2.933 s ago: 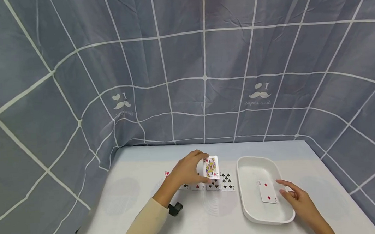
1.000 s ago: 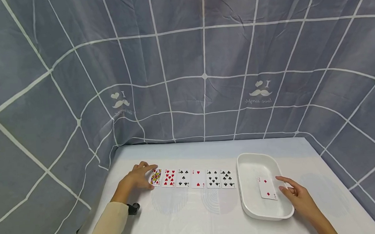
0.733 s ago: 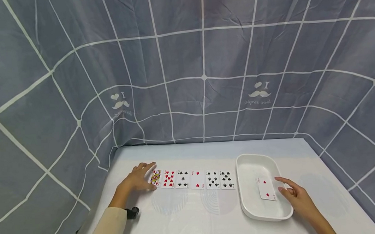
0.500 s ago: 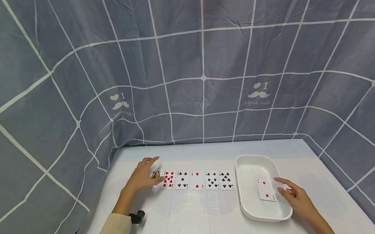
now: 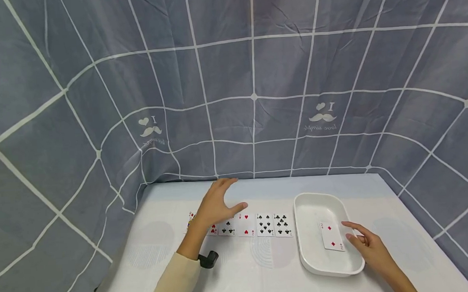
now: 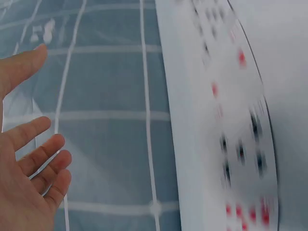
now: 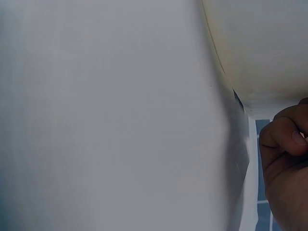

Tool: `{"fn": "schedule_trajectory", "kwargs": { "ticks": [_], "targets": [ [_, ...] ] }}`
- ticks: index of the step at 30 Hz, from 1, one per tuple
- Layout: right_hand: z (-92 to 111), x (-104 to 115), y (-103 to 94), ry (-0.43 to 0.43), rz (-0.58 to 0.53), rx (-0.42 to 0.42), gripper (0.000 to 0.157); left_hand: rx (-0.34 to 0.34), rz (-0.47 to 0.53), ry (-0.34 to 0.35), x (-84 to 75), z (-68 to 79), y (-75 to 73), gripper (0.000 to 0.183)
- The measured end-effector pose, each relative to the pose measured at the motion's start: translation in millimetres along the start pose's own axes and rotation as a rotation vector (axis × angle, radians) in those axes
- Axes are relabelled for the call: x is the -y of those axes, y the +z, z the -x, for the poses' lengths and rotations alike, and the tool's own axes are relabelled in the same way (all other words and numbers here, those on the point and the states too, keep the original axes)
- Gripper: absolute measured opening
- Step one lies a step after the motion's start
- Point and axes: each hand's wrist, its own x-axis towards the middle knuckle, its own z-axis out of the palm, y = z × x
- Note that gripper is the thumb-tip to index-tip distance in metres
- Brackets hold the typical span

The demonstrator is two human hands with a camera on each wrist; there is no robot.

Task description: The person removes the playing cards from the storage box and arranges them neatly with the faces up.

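My left hand [image 5: 216, 205] hovers over the row of playing cards, thumb and fingers spread, holding nothing. Below its wrist, the face card [image 5: 191, 219] at the row's left end and a red heart card [image 5: 212, 231] are mostly hidden. A five of clubs [image 5: 227, 229] is partly covered; the two of hearts [image 5: 246, 225], seven of spades [image 5: 265, 224] and seven of clubs [image 5: 282, 225] lie face up to the right. My right hand [image 5: 372, 248] is at the white tray's [image 5: 303, 248] right rim, index finger and thumb apart, near a two of diamonds [image 5: 332, 236] inside.
The white table [image 5: 265, 281] ends at a grey curtain [image 5: 232, 119] with white grid lines, which hangs along the back and both sides. A black wrist device [image 5: 209, 259] sits on my left wrist.
My left hand carried the face card from above the right of the row to its left end and let it go. It then moved right and away. My right hand has barely moved.
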Motion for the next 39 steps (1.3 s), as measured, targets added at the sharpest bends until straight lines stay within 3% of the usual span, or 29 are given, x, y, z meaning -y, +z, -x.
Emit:
{"fn": "schedule_trajectory", "kwargs": {
  "ticks": [6,12,22,30,39],
  "targets": [
    [0,-5,0.3,0.008,0.001,0.001,0.040,0.046,0.013,0.081,-42.9,-16.1,31.1,0.082],
    [0,-3,0.3,0.014,-0.029,0.001,0.041,0.104,-0.036,0.147,-78.2,-29.3,61.4,0.080],
    [-1,-6,-1.0,-0.003,-0.043,0.011,0.042,0.130,-0.127,0.248,-131.2,-42.4,101.4,0.081],
    [0,-9,-2.6,-0.034,-0.062,0.031,0.041,0.204,-0.247,0.288,-155.3,-48.1,141.8,0.086],
    [-4,-14,-5.0,-0.065,-0.116,0.074,0.042,0.402,-0.399,0.241,-172.6,-52.3,182.8,0.102]
  ]
}}
